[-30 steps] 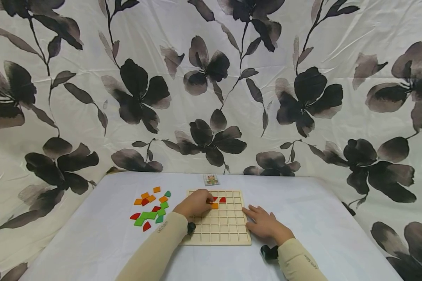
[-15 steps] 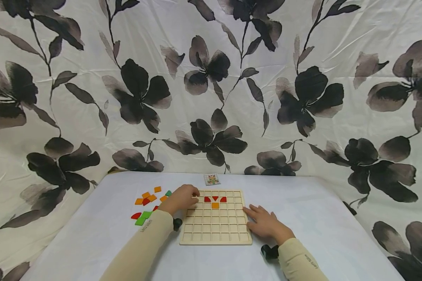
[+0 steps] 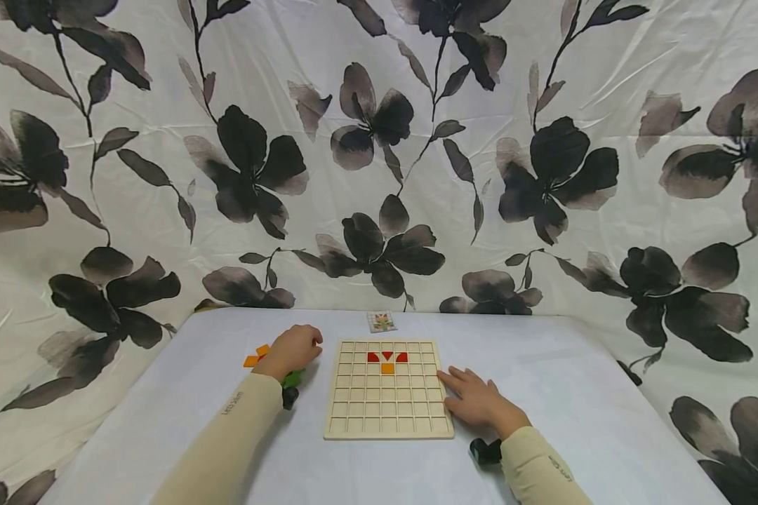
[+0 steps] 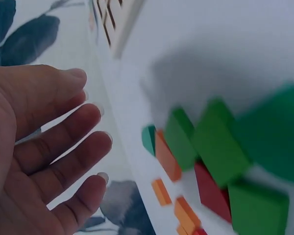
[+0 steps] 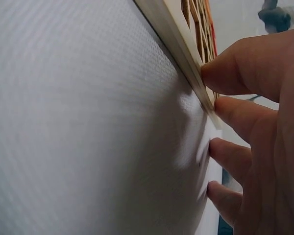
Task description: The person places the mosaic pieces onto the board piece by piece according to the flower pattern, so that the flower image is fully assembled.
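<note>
A pale wooden grid board (image 3: 388,407) lies on the table, with an orange square tile (image 3: 387,368) and three red tiles (image 3: 373,358) set in its upper cells. My left hand (image 3: 293,348) hovers above the loose tiles, left of the board. Its fingers are relaxed and hold nothing in the left wrist view, where green square tiles (image 4: 218,142), a red tile (image 4: 210,191) and orange tiles (image 4: 167,156) lie below. My right hand (image 3: 476,400) rests at the board's right edge, thumb and fingertip touching its rim (image 5: 186,58) in the right wrist view.
A small patterned card (image 3: 381,322) lies behind the board. White cloth (image 3: 512,337) covers the table, and a floral curtain (image 3: 379,175) hangs behind it. My left hand and forearm hide most of the loose tiles from the head view.
My left hand has let go of a red tile in the board's top row and moved left over the loose tiles. The right hand has stayed at the board's edge.
</note>
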